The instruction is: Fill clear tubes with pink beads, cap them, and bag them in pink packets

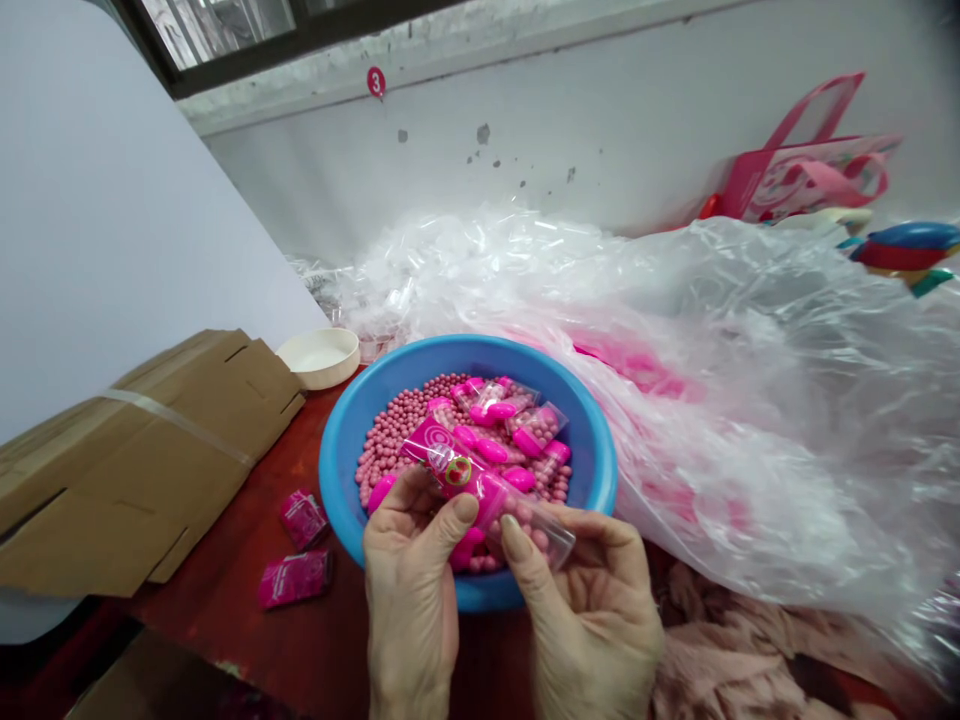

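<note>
Over the near side of the blue basin (341,440), my left hand (416,550) pinches a pink printed plastic sleeve (457,465), which tilts up to the left. Between the thumb and fingers of my right hand (589,590) is a small clear container (551,538) with pink beads showing inside. The sleeve and container meet end to end; how far one sits inside the other I cannot tell. Loose pink beads (405,420) fill the basin's left part. Several clear containers with bright pink caps (536,430) lie on the beads.
Two stacks of pink sleeves (296,580) lie on the red table (225,640), left of the basin. Flattened cardboard (150,460) and a white round dish (322,358) are farther left. Crumpled clear plastic (750,400) spreads behind and right, with a pink bag (795,180) beyond.
</note>
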`<move>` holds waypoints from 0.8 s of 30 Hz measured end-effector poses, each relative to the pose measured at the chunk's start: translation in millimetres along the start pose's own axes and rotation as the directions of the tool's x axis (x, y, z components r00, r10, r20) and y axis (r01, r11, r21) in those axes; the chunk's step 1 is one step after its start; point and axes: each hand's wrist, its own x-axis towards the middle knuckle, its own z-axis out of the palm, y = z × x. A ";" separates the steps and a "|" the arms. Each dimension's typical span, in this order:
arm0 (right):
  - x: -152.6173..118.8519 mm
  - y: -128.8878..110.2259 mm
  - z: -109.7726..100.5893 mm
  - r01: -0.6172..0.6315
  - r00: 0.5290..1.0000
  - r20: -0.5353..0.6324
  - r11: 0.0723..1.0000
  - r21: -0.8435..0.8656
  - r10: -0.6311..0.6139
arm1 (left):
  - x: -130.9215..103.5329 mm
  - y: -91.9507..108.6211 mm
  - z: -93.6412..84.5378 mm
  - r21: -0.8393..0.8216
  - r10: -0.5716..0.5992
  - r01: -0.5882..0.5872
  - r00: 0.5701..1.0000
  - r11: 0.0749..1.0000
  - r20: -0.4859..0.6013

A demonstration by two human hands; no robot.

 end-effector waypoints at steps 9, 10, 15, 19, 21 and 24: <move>5.1 3.6 -9.2 0.019 0.988 0.156 0.997 -0.077 -0.007 | 3.9 2.5 -0.8 0.039 0.085 -0.086 0.996 0.996 0.014; 5.9 3.8 -11.3 0.008 0.983 0.185 0.995 -0.096 0.010 | 4.3 3.0 -1.5 0.062 0.086 -0.088 0.996 0.994 0.028; 5.1 2.3 -18.5 -0.012 0.954 0.292 0.980 -0.198 0.071 | 3.9 3.3 -5.2 0.032 0.046 -0.047 0.997 0.998 0.055; -4.5 -0.8 -11.2 -0.156 0.975 0.151 0.985 -0.068 0.165 | 0.2 -0.3 -5.5 0.022 0.040 -0.041 0.998 0.999 0.057; -8.7 -1.3 -7.8 -0.174 0.980 0.090 0.983 -0.058 0.178 | -1.7 -1.0 -4.9 0.066 0.010 -0.015 0.997 0.998 0.081; -11.1 -0.4 -7.0 -0.088 0.991 0.085 0.983 -0.159 0.103 | -3.5 0.7 -4.7 0.104 -0.036 0.023 0.992 0.994 0.123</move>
